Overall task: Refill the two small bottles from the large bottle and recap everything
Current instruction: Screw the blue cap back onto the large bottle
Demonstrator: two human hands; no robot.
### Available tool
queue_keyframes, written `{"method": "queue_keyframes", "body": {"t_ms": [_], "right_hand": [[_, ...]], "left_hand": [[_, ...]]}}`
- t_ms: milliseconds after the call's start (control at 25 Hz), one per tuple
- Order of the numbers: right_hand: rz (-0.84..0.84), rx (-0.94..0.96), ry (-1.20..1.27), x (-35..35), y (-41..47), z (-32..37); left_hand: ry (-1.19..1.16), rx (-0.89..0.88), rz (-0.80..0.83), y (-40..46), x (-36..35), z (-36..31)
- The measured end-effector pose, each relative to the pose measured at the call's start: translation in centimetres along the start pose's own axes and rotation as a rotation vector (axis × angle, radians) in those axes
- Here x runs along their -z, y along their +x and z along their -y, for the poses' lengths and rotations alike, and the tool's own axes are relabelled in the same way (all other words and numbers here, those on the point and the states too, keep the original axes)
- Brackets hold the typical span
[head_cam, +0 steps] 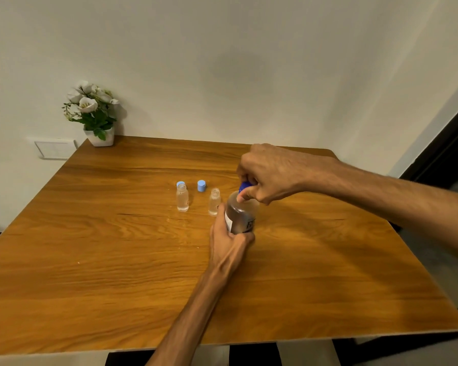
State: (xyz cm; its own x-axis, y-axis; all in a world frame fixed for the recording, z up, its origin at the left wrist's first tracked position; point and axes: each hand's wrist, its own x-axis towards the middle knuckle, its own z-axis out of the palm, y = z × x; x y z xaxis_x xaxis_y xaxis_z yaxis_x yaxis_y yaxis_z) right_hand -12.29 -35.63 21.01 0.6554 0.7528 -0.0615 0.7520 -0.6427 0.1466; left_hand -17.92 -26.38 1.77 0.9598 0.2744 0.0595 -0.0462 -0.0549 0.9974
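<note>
Here left hand (226, 233) grips large bottle (241, 215); right hand (267, 173) pinches its blue cap (245, 186); two small bottles (182, 198) stand left, uncapped.

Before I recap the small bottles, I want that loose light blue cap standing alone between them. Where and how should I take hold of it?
Pinch the light blue cap across its round side wall, coming straight down from above. It stands upright on the table, clear of both small bottles, so thumb and forefinger should fit on either side.

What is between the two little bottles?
In the head view, a light blue cap stands on the table between the two small bottles, set slightly behind them.
</note>
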Motion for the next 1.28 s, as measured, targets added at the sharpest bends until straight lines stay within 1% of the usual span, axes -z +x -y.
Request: {"method": "queue_keyframes", "body": {"t_ms": [120, 280, 400, 480, 560, 680, 760, 880, 1040, 1120, 1280], "right_hand": [[-0.008, -0.023, -0.048, -1.2, 0.4, 0.2], [-0.018, -0.114, -0.101, -1.4, 0.7, 0.1], [-0.048, -0.097, -0.093, -1.4, 0.2, -0.4], [-0.103, -0.092, -0.090, -1.5, -0.3, -0.8], [-0.142, -0.076, -0.037, -0.9, -1.0, -1.4], [-0.057, 0.063, 0.056, 0.3, -1.8, -1.8], [0.019, 0.125, 0.022, 0.8, -1.8, -1.5], [0.067, 0.178, -0.068, 1.0, -1.9, -1.0], [0.175, 0.168, -0.100, 1.6, -2.3, -0.5], [0.189, 0.186, -0.099, 1.0, -1.8, -0.7], [0.236, 0.147, -0.051, 0.6, -1.2, -1.2]], "left_hand": [[-0.020, -0.019, -0.005, 0.0, 0.0, 0.1], [-0.001, -0.025, -0.004, -0.2, 0.0, -0.2], [0.014, -0.037, 0.011, -0.3, 0.0, -0.4], [0.020, -0.025, 0.014, -0.2, 0.1, -0.5], [0.021, -0.019, 0.007, -0.2, 0.1, -0.4], [0.017, -0.036, -0.016, 0.0, 0.2, -0.3], [0.022, -0.044, -0.005, 0.1, 0.3, -0.2], [0.023, -0.060, -0.001, 0.0, 0.3, 0.1], [0.069, -0.120, -0.029, 0.0, 0.5, 0.2], [0.090, -0.136, -0.024, 0.0, 0.6, 0.2], [0.105, -0.148, -0.032, -0.4, 0.4, 0.1]]}}
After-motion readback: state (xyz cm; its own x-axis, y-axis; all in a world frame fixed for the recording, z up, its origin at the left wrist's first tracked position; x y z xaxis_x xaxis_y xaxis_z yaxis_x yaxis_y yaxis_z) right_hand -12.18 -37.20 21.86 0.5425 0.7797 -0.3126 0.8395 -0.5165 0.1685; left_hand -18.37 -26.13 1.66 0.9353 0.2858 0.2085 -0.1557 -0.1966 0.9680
